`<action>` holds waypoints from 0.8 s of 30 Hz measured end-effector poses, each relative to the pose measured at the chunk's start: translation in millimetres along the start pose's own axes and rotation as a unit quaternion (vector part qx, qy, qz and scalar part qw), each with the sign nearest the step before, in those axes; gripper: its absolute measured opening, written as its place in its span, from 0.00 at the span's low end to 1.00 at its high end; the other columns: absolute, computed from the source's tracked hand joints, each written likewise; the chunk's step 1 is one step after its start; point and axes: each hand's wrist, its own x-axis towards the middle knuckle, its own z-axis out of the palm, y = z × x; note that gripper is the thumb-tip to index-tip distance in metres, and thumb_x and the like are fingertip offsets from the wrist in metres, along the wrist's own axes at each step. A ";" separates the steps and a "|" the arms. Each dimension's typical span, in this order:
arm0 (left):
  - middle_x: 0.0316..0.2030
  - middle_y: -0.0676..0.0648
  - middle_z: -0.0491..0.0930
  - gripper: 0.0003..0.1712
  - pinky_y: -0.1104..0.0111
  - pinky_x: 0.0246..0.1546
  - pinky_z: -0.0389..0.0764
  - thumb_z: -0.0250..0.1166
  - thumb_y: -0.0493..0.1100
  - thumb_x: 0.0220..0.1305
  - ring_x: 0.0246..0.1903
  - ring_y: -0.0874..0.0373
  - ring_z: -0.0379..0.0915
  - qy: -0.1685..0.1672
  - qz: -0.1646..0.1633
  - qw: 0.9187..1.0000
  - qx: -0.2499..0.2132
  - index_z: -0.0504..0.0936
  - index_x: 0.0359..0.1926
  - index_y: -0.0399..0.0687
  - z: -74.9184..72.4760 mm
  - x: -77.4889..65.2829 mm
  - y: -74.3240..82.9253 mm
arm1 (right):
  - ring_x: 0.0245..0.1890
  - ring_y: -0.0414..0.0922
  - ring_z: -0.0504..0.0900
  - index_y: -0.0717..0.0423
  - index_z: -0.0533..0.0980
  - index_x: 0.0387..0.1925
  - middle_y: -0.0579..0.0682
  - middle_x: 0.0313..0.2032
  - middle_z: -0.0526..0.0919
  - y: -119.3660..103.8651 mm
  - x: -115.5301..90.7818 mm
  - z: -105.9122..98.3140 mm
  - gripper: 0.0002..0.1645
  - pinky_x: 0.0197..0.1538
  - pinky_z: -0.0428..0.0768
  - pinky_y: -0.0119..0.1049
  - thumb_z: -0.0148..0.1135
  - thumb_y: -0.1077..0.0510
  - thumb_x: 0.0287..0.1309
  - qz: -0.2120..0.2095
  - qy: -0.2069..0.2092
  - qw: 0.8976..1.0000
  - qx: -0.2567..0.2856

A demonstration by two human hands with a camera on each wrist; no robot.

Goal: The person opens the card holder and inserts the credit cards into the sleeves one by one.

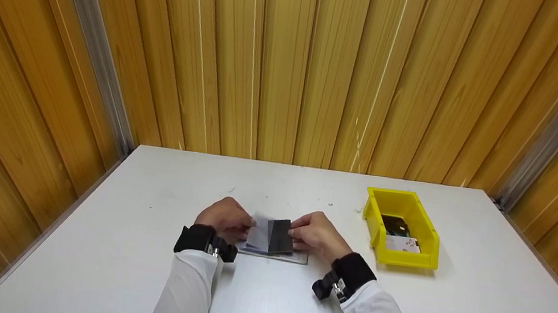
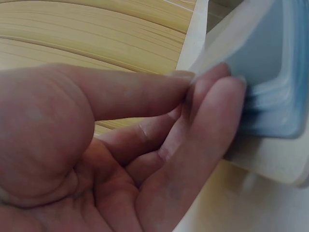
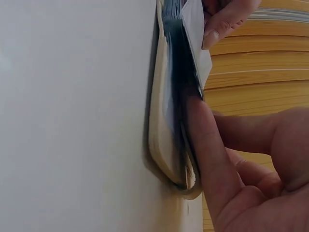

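A card holder (image 1: pixel 301 259) with a pale cover lies spread on the white table, between the two hands. Its clear plastic sleeves (image 2: pixel 292 108) are stacked in the left wrist view. My left hand (image 1: pixel 225 217) pinches the edge of a raised translucent sleeve (image 1: pixel 258 233) between thumb and fingers. On the other side, my right hand (image 1: pixel 320 233) holds a dark grey, card-sized leaf (image 1: pixel 281 236) by its outer edge. In the right wrist view, a finger of the right hand (image 3: pixel 246 169) reaches beneath the lifted leaf, above the cover (image 3: pixel 157 106).
To the right stands a yellow bin (image 1: pixel 432 250) holding a white patterned card (image 1: pixel 402 243) and a black item (image 1: pixel 396 225). Wood-patterned panels (image 1: pixel 282 74) close off the table's back and sides. Small specks lie on the white table (image 1: pixel 94 241).
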 end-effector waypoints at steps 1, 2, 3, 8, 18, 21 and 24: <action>0.21 0.51 0.84 0.09 0.71 0.29 0.82 0.69 0.42 0.58 0.20 0.62 0.81 0.000 -0.001 1.000 0.000 0.88 0.26 0.41 -0.2 0.3 -0.1 | 0.28 0.43 0.83 0.68 0.81 0.47 0.54 0.35 0.81 0.2 0.2 0.6 0.14 0.32 0.85 0.32 0.64 0.72 0.58 0.000 0.001 1.000 0.008; 0.22 0.50 0.84 0.09 0.71 0.29 0.82 0.69 0.42 0.59 0.20 0.62 0.81 -0.001 -0.001 1.000 0.000 0.88 0.27 0.41 -0.4 0.3 -0.1 | 0.29 0.44 0.83 0.69 0.80 0.47 0.55 0.36 0.81 0.3 -0.1 1.6 0.14 0.32 0.86 0.32 0.64 0.72 0.58 0.001 0.004 1.000 0.016; 0.22 0.50 0.84 0.08 0.72 0.29 0.82 0.69 0.42 0.59 0.20 0.62 0.81 -0.002 -0.002 1.000 -0.002 0.88 0.27 0.41 -0.7 0.1 0.0 | 0.29 0.44 0.84 0.69 0.79 0.47 0.56 0.36 0.80 -0.1 -0.3 2.7 0.14 0.32 0.86 0.32 0.64 0.73 0.58 0.003 0.006 1.000 0.024; 0.22 0.50 0.85 0.09 0.72 0.29 0.81 0.70 0.43 0.58 0.20 0.62 0.82 0.000 -0.003 1.000 0.008 0.89 0.27 0.42 -1.0 0.0 -0.7 | 0.30 0.43 0.83 0.70 0.79 0.46 0.54 0.34 0.79 -0.8 -2.2 9.9 0.13 0.34 0.87 0.32 0.64 0.72 0.58 0.002 0.008 1.000 0.030; 0.22 0.52 0.84 0.09 0.73 0.29 0.77 0.69 0.45 0.55 0.21 0.63 0.78 0.027 0.010 0.998 0.054 0.88 0.25 0.45 -1.0 0.9 -3.2 | 0.31 0.43 0.85 0.71 0.77 0.48 0.59 0.38 0.83 -3.3 -4.5 20.9 0.13 0.37 0.87 0.33 0.61 0.71 0.62 -0.007 0.000 0.999 0.044; 0.21 0.53 0.83 0.09 0.73 0.30 0.74 0.69 0.46 0.54 0.22 0.63 0.77 0.040 0.010 0.996 0.075 0.87 0.23 0.47 -0.2 1.1 -2.5 | 0.29 0.42 0.84 0.72 0.78 0.47 0.58 0.35 0.84 -4.7 -6.6 21.8 0.12 0.35 0.87 0.33 0.60 0.71 0.62 -0.028 -0.003 1.000 0.013; 0.20 0.53 0.83 0.09 0.73 0.29 0.75 0.68 0.46 0.54 0.22 0.63 0.78 0.031 0.011 0.997 0.064 0.87 0.23 0.47 2.3 2.3 -0.4 | 0.22 0.39 0.83 0.70 0.80 0.42 0.55 0.29 0.83 -4.9 -8.6 18.7 0.08 0.28 0.85 0.31 0.63 0.70 0.61 -0.039 0.015 0.998 -0.035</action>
